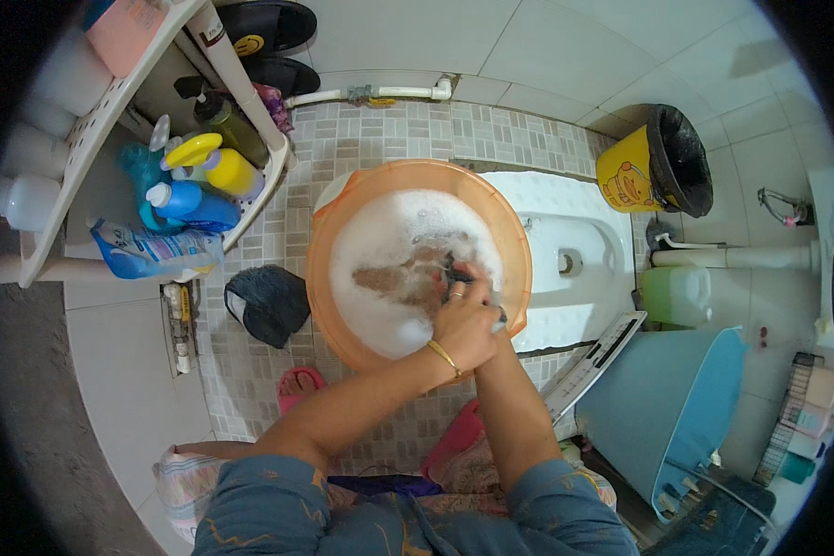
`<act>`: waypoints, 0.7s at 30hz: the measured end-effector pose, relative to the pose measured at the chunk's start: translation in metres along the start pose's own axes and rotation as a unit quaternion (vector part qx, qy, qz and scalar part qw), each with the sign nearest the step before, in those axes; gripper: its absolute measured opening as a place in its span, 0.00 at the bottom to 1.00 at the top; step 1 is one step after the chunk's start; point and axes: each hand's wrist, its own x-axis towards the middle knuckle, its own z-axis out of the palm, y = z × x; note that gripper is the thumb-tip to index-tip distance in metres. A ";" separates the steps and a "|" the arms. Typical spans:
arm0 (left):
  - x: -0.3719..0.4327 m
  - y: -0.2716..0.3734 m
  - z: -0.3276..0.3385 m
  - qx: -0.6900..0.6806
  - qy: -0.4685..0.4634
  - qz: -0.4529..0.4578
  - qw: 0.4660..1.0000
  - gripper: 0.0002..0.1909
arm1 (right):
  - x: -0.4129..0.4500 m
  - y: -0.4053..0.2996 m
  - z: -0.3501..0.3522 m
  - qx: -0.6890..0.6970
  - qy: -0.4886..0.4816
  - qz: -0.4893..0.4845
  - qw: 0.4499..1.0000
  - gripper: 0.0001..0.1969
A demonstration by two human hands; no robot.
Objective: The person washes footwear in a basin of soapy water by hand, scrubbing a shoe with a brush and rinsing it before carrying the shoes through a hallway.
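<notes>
An orange plastic basin (320,292) holds sudsy water (382,222) with thick white foam, parted at the middle. My left hand (464,326), with a ring on a finger and a gold bangle at the wrist, lies over the basin's right part and closes on a dark wet cloth (456,273). Mostly hidden beneath it, my right hand (478,271) is against the same cloth at the foam's edge. Which arm belongs to which hand is partly obscured where the wrists cross.
Left stands a shelf rack (264,187) with bottles. A dark cloth bundle (271,306) lies on the tiled floor beside the basin. Right are a white squat toilet (598,236), a yellow bin (625,170), a green jug (674,295) and a large blue tub (653,396).
</notes>
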 end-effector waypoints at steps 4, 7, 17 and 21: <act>0.020 -0.009 0.000 -0.016 0.002 0.002 1.000 0.09 | -0.009 0.019 0.023 0.053 -0.050 -0.017 0.997 0.22; 0.042 -0.033 -0.005 -0.016 0.017 -0.054 0.998 0.10 | -0.008 0.033 0.022 0.086 -0.038 -0.013 0.995 0.22; 0.014 -0.191 -0.019 0.004 -0.175 -0.379 0.909 0.34 | 0.010 0.010 0.024 -0.169 0.215 -0.189 0.943 0.26; 0.017 -0.196 -0.025 -0.107 -0.184 -0.426 0.879 0.39 | 0.001 -0.006 0.013 -0.256 0.281 -0.133 0.915 0.42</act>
